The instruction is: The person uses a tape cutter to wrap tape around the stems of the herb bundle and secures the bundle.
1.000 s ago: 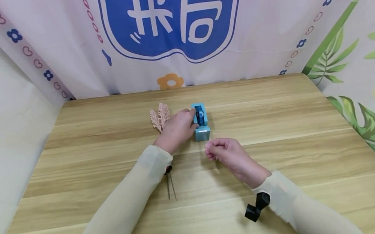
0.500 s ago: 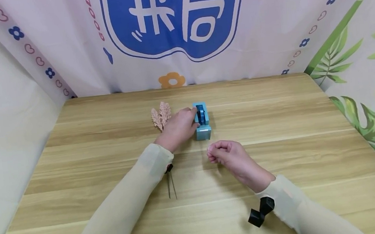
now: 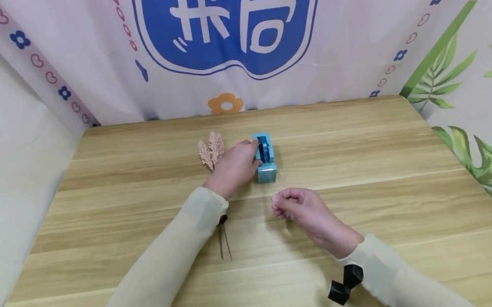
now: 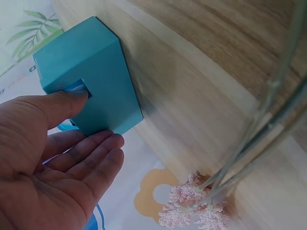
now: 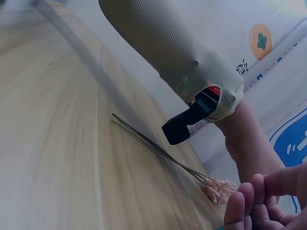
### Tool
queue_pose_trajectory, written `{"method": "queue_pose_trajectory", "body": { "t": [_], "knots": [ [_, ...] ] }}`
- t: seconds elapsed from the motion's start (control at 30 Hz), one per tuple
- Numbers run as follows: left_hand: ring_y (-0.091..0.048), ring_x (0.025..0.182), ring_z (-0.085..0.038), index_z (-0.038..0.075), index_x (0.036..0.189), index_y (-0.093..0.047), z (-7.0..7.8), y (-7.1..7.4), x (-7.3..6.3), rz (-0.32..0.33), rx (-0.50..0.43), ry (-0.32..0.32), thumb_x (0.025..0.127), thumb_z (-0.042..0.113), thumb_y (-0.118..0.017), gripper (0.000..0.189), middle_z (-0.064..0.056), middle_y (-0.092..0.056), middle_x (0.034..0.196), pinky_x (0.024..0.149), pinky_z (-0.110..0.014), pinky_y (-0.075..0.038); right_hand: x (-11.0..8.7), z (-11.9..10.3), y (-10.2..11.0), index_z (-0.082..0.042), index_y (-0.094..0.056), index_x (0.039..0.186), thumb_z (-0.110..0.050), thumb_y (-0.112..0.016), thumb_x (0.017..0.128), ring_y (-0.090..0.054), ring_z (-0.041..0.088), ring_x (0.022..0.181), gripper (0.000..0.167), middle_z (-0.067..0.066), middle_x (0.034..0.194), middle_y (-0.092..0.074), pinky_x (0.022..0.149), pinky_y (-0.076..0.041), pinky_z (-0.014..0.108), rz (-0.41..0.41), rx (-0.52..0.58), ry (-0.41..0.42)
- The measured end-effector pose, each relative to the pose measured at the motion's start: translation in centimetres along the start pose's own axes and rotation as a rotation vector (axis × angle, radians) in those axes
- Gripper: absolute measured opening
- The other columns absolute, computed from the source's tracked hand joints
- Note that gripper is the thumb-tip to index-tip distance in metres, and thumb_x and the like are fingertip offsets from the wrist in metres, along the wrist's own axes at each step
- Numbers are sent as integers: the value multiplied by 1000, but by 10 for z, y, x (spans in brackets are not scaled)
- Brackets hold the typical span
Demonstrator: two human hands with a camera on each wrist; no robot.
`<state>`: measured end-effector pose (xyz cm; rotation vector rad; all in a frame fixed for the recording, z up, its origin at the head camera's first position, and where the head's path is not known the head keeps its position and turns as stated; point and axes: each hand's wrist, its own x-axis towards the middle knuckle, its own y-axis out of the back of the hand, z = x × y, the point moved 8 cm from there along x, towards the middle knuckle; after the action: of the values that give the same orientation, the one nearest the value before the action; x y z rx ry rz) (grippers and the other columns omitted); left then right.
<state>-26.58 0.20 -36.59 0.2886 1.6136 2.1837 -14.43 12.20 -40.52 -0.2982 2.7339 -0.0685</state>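
The right grip [image 3: 309, 214] is pinched together, its contents too small to tell, on the near side of a blue tape dispenser [image 3: 267, 173], grasped at its left side by the left grip [image 3: 236, 167] on the wooden surface [image 3: 371, 161]

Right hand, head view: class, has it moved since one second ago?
Yes: the right hand has moved slightly down the view, farther from the wooden table's far edge.
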Motion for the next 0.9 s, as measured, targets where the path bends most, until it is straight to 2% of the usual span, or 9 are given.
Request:
{"method": "queue_pose_trajectory", "body": {
  "t": [0.27, 0.63, 0.9],
  "knots": [
    [-69, 122, -28, 2, 157, -44, 1, 0, -1, 1, -1, 4, 105, 24, -65, 60, -20, -63, 143, 100, -41, -60, -4, 2, -2, 8, -64, 109, -6, -59, 105, -66, 7, 84, 16, -2, 87, -71, 82, -59, 22, -1, 21, 12],
    [-69, 121, -26, 3, 157, -45, -1, 2, -2, -2, -22, 23, 105, 23, -66, 59, -18, -65, 141, 100, -40, -60, -15, -4, -2, 12, -62, 115, -10, -60, 106, -66, 8, 87, 23, -1, 92, -71, 85, -58, 22, -23, 41, 20],
    [-70, 107, -21, 4, 157, -45, -1, 1, -2, -3, -15, 15, 105, 25, -66, 60, -16, -66, 139, 95, -37, -61, -21, -3, -2, 12, -61, 115, -7, -60, 105, -65, 9, 88, 22, -1, 92, -70, 84, -58, 22, -26, 69, 23]
  ]
}}
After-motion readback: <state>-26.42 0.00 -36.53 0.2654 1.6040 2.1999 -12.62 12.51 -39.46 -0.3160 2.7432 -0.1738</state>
